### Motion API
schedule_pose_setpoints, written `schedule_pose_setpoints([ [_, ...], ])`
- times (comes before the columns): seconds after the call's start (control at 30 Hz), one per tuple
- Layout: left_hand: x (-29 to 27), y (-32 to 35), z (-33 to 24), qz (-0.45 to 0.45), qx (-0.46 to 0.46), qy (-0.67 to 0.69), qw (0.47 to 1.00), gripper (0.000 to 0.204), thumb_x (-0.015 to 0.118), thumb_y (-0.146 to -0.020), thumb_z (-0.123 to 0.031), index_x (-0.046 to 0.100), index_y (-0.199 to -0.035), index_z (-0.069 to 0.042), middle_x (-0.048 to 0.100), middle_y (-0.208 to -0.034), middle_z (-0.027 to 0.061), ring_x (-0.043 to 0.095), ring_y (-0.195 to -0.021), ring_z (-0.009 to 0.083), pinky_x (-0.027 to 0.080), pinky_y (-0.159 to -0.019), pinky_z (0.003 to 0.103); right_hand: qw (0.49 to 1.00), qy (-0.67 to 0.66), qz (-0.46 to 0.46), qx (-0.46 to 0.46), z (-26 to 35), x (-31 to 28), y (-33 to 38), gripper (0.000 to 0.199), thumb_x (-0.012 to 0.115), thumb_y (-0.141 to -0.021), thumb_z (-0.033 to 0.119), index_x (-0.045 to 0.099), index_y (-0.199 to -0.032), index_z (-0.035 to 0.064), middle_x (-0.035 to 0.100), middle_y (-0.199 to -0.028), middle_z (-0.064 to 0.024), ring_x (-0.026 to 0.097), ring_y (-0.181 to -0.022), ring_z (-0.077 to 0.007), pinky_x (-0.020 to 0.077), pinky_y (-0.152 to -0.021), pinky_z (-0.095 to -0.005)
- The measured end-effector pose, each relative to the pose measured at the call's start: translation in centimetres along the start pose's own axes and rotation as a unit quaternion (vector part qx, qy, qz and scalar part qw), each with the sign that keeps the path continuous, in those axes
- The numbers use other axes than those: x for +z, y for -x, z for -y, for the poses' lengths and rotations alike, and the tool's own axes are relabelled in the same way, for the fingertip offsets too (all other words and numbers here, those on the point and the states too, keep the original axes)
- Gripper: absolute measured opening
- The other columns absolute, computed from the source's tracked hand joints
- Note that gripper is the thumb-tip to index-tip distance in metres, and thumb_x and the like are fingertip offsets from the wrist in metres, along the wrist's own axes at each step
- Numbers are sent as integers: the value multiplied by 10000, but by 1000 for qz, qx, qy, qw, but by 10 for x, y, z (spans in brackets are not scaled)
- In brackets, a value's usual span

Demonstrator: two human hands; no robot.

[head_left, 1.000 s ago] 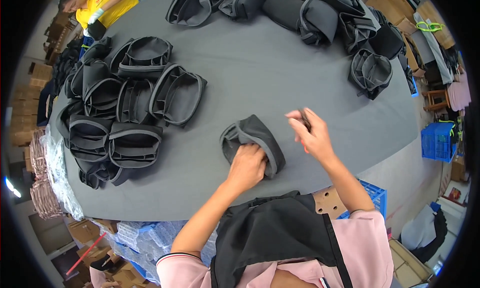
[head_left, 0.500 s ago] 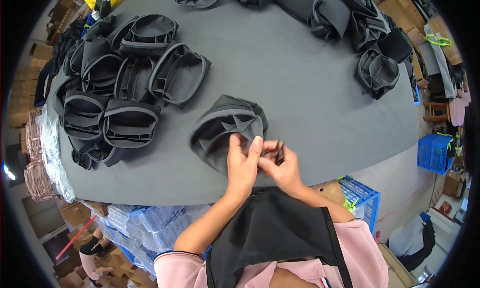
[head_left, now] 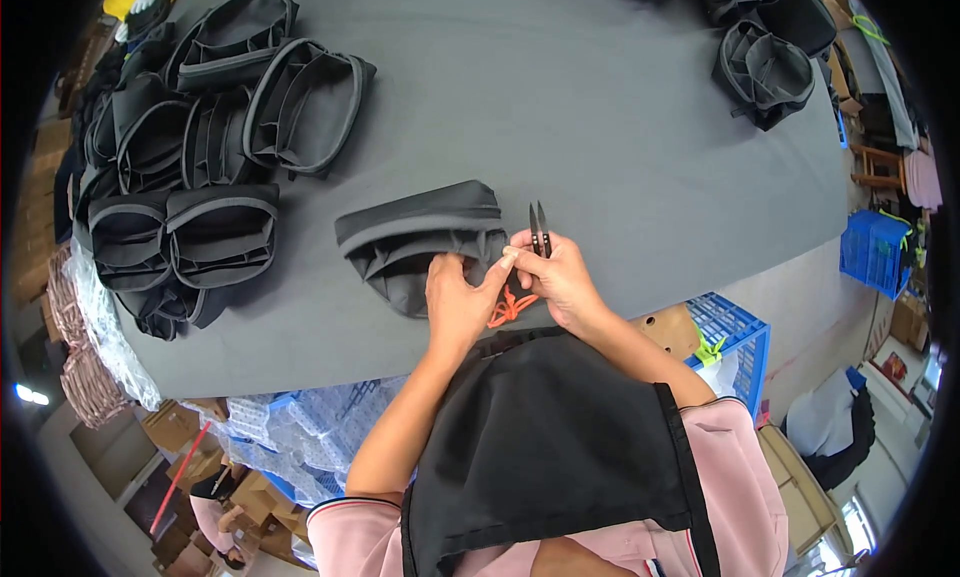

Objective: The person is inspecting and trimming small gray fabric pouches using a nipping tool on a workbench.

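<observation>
A black zippered pouch (head_left: 430, 215) with inner dividers lies open-mouthed on the dark grey tabletop in front of me. My left hand (head_left: 458, 302) has its fingers inside the pouch mouth and its thumb outside, gripping the right end of the rim. Close beside it, my right hand (head_left: 562, 279) holds small black thread snips (head_left: 540, 229), blades pointing away from me. Its thumb and forefinger pinch at the pouch's edge, touching my left thumb; whatever is between them is too small to make out. An orange cord (head_left: 511, 306) hangs below my right hand.
Similar black pouches (head_left: 306, 107) are piled at the table's left, and more pouches (head_left: 765, 74) sit at the far right. Below the front edge stand a blue crate (head_left: 745, 362) and clear plastic packaging (head_left: 300, 427). Another person (head_left: 215, 512) is at lower left.
My view has shifted and the pouch has turned, its back panel now facing up. The snips, earlier blurred in my right hand, now point away, and the orange cord has come into sight.
</observation>
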State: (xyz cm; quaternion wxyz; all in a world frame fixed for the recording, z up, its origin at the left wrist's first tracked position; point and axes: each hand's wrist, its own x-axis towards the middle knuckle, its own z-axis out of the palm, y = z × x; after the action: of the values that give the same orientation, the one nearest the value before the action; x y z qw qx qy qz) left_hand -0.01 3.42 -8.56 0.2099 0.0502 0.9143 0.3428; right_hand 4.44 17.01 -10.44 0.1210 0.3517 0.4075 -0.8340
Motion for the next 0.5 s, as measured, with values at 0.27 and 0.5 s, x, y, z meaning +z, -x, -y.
schedule_pose_setpoints([
  [0.27, -11, -13, 0, -44, -5, 100, 994, 371, 756, -672, -262, 613, -774, 66, 607, -729, 169, 562, -610, 260, 450, -593, 341, 943, 262, -14, -204, 14, 2, 12, 185, 621, -829, 122, 573, -969, 11, 574, -791, -48, 535, -593, -95, 449, -562, -245],
  [0.5, -12, -18, -9, -77, 8, 167, 983, 258, 719, -680, -172, 621, -820, 22, 588, -704, 122, 521, -594, 206, 428, -577, 321, 916, 332, -18, -223, 30, 5, 26, 225, 596, -847, 138, 566, -1042, 29, 573, -955, -112, 603, -719, -170, 489, -641, -271],
])
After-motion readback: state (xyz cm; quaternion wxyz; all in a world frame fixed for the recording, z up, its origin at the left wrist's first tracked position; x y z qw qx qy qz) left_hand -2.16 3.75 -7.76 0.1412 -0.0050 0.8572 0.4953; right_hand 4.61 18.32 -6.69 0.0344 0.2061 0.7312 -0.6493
